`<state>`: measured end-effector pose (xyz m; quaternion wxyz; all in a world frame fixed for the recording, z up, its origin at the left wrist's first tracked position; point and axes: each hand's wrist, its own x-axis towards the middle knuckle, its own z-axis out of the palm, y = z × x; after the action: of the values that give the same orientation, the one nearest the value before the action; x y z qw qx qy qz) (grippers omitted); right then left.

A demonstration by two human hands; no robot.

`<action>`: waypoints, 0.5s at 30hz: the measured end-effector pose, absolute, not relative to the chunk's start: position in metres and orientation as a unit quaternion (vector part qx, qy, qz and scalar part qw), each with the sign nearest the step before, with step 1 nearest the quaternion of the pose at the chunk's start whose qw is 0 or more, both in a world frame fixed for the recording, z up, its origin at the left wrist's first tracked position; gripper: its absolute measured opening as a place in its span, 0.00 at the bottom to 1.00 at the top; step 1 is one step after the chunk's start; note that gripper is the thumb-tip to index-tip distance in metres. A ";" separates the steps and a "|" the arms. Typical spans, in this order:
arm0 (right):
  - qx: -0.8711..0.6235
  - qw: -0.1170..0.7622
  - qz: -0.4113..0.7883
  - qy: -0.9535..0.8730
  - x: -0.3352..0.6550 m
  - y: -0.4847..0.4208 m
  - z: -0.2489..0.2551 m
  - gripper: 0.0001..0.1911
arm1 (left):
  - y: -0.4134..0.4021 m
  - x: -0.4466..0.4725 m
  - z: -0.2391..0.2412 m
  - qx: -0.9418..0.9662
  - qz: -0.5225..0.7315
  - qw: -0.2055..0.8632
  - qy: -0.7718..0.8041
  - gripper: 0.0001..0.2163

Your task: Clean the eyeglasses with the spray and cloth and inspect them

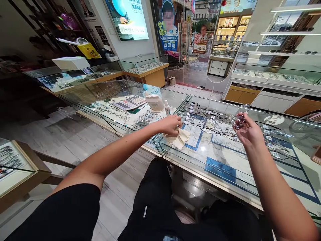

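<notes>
Over the right part of the glass counter, my right hand [248,130] is closed on a pair of clear-framed eyeglasses [239,121], held up above the case. My left hand [172,125] has its fingers curled round a cream cleaning cloth [182,138], whose loose end hangs down onto the glass top. Just behind that hand stands a small white spray bottle [167,107]. Rows of dark-rimmed eyeglasses [209,129] lie inside the case, between and beneath my two hands.
A white device [154,102] and a calculator [130,102] sit on the counter to the left. The glass display case [195,160] has its front edge close to my knees. A lower display [18,167] stands at the far left, and a mirror [224,40] beyond the counter.
</notes>
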<state>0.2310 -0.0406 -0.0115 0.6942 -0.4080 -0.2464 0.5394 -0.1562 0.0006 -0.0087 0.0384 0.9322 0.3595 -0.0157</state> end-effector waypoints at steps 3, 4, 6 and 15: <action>-0.406 0.698 0.538 -0.243 0.230 -0.041 -0.011 0.10 | -0.003 -0.155 0.001 0.924 -0.031 0.087 0.372 0.08; -0.405 0.698 0.538 -0.243 0.230 -0.042 -0.011 0.10 | -0.004 -0.155 0.004 0.919 -0.039 0.095 0.381 0.09; -0.403 0.698 0.540 -0.244 0.230 -0.042 -0.011 0.11 | -0.005 -0.156 0.010 0.914 -0.065 0.096 0.388 0.09; -0.388 0.697 0.541 -0.268 0.230 -0.042 -0.013 0.19 | -0.011 -0.150 0.060 0.910 -0.023 0.163 0.380 0.15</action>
<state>0.2302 -0.0421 -0.0134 0.6967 -0.3878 -0.2680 0.5407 -0.1504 -0.0112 0.0602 0.1630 0.9100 0.3805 -0.0229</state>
